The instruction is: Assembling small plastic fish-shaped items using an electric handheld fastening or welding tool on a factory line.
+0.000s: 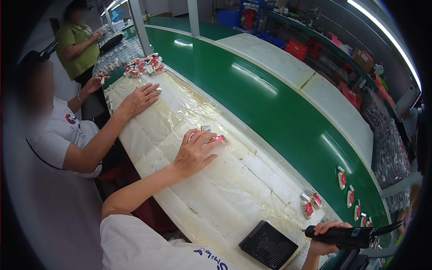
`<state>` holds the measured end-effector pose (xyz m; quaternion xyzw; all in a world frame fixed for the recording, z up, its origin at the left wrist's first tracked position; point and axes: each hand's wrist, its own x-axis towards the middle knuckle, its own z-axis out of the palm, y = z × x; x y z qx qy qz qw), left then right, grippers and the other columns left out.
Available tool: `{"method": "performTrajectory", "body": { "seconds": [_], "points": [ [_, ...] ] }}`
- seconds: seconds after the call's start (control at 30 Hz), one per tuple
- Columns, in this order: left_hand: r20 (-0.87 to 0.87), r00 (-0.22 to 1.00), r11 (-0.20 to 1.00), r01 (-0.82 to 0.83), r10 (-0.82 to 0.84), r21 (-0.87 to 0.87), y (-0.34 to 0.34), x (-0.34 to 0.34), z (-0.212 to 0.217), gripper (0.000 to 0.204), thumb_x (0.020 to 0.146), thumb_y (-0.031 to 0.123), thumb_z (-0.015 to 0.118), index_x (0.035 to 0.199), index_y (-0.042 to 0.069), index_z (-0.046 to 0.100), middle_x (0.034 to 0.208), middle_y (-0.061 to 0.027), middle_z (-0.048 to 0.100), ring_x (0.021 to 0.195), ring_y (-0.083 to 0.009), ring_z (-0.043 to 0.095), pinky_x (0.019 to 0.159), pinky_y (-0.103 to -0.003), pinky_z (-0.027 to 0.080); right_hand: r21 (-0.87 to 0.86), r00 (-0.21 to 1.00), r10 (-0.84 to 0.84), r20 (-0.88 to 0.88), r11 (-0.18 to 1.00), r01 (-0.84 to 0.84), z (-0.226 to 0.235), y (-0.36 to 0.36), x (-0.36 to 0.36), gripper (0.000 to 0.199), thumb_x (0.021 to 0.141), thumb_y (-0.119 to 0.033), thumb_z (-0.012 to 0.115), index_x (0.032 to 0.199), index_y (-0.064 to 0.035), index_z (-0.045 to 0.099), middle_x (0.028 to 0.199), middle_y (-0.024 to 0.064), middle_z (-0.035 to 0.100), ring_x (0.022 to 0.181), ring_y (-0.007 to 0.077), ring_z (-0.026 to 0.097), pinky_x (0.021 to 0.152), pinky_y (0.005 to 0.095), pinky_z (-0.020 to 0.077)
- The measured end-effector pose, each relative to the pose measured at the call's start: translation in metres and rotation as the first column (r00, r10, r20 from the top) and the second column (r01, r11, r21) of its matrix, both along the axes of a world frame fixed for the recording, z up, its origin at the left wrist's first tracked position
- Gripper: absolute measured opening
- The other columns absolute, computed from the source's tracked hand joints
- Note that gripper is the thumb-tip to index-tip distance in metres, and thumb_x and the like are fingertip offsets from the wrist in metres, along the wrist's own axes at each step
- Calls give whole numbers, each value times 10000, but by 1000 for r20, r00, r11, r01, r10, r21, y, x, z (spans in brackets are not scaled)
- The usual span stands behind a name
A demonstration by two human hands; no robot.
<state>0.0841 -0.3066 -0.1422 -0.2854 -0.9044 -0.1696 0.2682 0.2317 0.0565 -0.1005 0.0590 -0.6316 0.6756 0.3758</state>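
Observation:
My left hand (194,153) lies over the pale sheet-covered worktable (238,180), fingers spread and thumb apart. Its fingertips touch a small pink-and-white part (218,139); whether they grip it is not clear, since the fingers partly cover it. Just beyond them sits another small part with a yellow-and-silver end (205,128). At the lower right, my right hand (328,236) is wrapped around a black electric screwdriver (344,237), its tip pointing left and its cord end to the right. A black tray (269,245) dotted with small light specks lies left of that hand.
Two pink-and-cream parts (308,209) stand beyond the screwdriver tip. Several more (350,197) rest on the green conveyor belt (270,105). A pile of them (145,65) covers the table's far end. On my left, a co-worker's hand (141,100) lies on the table; another person (77,45) stands farther back.

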Motion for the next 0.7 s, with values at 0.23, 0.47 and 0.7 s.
{"method": "performTrajectory", "body": {
  "seconds": [0.23, 0.47, 0.7],
  "points": [
    [243, 944, 972, 235, -225, -15, -12, 53, -8, 361, 721, 143, 661, 1067, 81, 575, 1146, -77, 535, 1099, -228, 497, 956, -366, 373, -30, 996, 86, -31, 996, -87, -3, 4, -4, 693, 735, -637, 586, 1034, -63, 340, 607, 55, 432, 417, 134, 441, 394, 231, 385],
    [249, 937, 967, 253, -247, 8, -15, 64, -6, 380, 728, 81, 632, 1104, 64, 574, 1220, -97, 516, 1149, -236, 480, 956, -361, 378, 95, 980, 137, -144, 988, -124, 1, 1, -5, 570, 822, -488, 584, 1171, -61, 442, 668, 110, 522, 489, 195, 488, 465, 298, 465],
    [276, 934, 969, 244, -228, -27, -31, 82, -9, 355, 765, 122, 601, 1112, 62, 558, 1255, -96, 489, 1181, -224, 451, 990, -371, 348, 131, 992, 43, -115, 991, -28, -1, -2, 0, 418, 875, -376, 556, 1134, -61, 466, 650, 92, 531, 464, 199, 465, 446, 329, 423]
  ]
}}
